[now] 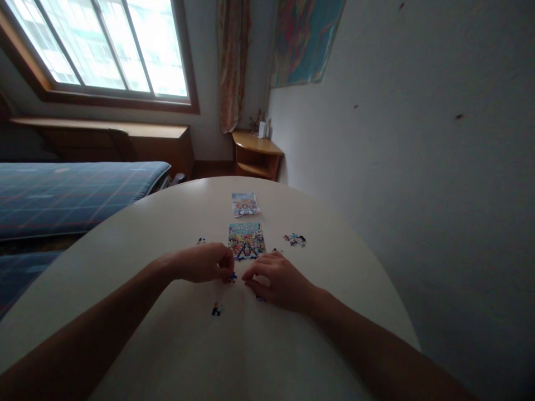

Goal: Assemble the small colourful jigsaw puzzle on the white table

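Over the round table (175, 334), my left hand (204, 262) pinches a small cluster of blue and dark jigsaw puzzle pieces (232, 277) at its fingertips. Just to the right, my right hand (280, 278) is curled with thumb and index tips close together; whatever they hold, if anything, is too small to make out. A dark puzzle piece (259, 299) is partly covered under that hand. Nearer me lie a few joined puzzle pieces (216, 309). Beyond both hands is a colourful picture sheet (246, 239), its lower edge partly behind my fingers.
A pile of loose puzzle pieces (295, 239) lies right of the sheet, with a few pieces (201, 240) at its left. Farther back is a printed packet (244, 204). A plaid mattress (75, 195) stands left, a white wall (397, 167) right, a corner shelf (257, 146) behind.
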`<state>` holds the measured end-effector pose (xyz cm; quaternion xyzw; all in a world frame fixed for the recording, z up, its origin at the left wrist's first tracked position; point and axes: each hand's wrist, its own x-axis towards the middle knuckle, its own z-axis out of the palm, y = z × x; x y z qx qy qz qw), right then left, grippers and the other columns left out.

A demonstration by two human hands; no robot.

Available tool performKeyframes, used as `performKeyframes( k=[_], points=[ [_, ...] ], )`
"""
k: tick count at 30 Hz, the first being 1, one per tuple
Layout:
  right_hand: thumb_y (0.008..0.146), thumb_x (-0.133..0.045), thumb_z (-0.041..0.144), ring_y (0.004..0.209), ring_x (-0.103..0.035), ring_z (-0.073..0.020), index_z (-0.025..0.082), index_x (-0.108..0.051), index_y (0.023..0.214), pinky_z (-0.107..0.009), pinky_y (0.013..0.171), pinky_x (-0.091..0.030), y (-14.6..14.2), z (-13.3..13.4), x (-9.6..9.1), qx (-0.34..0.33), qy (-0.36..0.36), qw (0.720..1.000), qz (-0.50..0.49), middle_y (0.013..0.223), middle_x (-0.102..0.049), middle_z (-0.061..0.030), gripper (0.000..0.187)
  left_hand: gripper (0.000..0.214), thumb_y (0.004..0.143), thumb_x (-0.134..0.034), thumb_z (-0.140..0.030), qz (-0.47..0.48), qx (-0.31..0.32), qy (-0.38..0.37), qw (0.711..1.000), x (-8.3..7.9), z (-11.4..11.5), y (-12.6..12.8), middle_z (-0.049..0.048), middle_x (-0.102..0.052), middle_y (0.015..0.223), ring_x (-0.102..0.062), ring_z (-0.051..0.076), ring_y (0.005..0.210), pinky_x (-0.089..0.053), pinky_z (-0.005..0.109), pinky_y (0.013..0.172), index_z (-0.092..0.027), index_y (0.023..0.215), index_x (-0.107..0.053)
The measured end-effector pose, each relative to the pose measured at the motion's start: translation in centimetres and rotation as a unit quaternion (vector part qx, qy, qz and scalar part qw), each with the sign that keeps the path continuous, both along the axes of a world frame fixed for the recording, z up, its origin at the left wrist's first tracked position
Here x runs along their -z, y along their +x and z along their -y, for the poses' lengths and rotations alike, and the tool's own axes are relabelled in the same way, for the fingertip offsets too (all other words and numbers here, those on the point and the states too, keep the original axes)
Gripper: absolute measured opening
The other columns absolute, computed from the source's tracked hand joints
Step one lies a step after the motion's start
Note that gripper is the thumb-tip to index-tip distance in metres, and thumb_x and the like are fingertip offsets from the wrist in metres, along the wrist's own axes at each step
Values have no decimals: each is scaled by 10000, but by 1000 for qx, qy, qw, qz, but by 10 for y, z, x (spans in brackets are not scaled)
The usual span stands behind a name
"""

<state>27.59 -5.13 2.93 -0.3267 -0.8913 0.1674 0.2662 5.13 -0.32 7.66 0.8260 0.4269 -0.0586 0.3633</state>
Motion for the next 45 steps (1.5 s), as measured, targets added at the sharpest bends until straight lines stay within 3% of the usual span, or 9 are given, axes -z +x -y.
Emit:
performKeyframes(
  k=[3,6,12,15,22,31,34,40,45],
  points=[
    [875,-660,207,873,-655,-175,220,-693,901,-326,850,-417,9,-7,-5,52,7,998,31,892,-726,-14,44,123,780,-556,-228,-23,-2,21,1000,-3,4,2,26,-734,816,-635,176,720,-406,251,630,-181,805,-667],
    [867,-641,160,827,-643,-178,201,-705,923,-320,794,-443,32,-21,-11,148,5,987,64,902,-722,-39,94,144,796,-553,-254,-36,-8,35,999,-2,4,2,44,-729,846,-637,193,748,-409,268,649,-181,825,-674],
    [850,-555,78,832,-642,-179,178,-714,951,-305,782,-466,95,-54,-9,366,-30,926,94,983,-716,-70,213,186,826,-538,-295,-62,-5,58,996,0,5,2,58,-720,903,-637,209,785,-417,288,676,-188,872,-683],
    [854,-553,92,863,-641,-185,174,-723,971,-302,808,-465,111,-59,-8,395,-54,913,89,1010,-715,-74,222,196,836,-525,-301,-66,0,66,996,-1,7,2,55,-718,903,-637,203,786,-420,284,680,-189,870,-683],
    [856,-645,249,857,-625,-188,220,-764,923,-293,778,-463,108,-56,-13,327,-66,938,91,967,-693,-61,139,177,833,-531,-297,-50,6,62,997,-2,7,0,48,-712,902,-631,199,787,-416,285,681,-189,861,-670],
    [830,-696,242,901,-630,-183,278,-790,895,-306,845,-458,101,-48,-19,271,-75,951,128,1028,-677,-46,120,210,857,-523,-343,23,-19,64,997,1,4,5,37,-696,857,-612,178,763,-402,268,672,-177,841,-650],
    [813,-733,239,891,-639,-176,265,-792,853,-294,837,-457,97,-42,-26,224,-87,963,123,1010,-689,-43,76,215,855,-515,-341,56,-45,67,995,3,5,12,23,-682,805,-592,161,729,-393,255,649,-173,812,-641],
    [822,-751,263,774,-637,-133,237,-788,800,-256,761,-434,63,-23,-33,74,-113,982,131,838,-706,-7,50,176,785,-545,-310,95,-82,33,992,14,5,22,18,-678,734,-593,150,694,-408,243,637,-162,763,-637],
    [805,-767,291,745,-637,-128,225,-764,757,-297,765,-376,27,-7,-22,62,-39,989,131,839,-719,9,82,187,753,-554,-308,116,-108,1,987,22,5,26,41,-707,746,-621,158,694,-424,243,621,-149,747,-651]
  ],
)
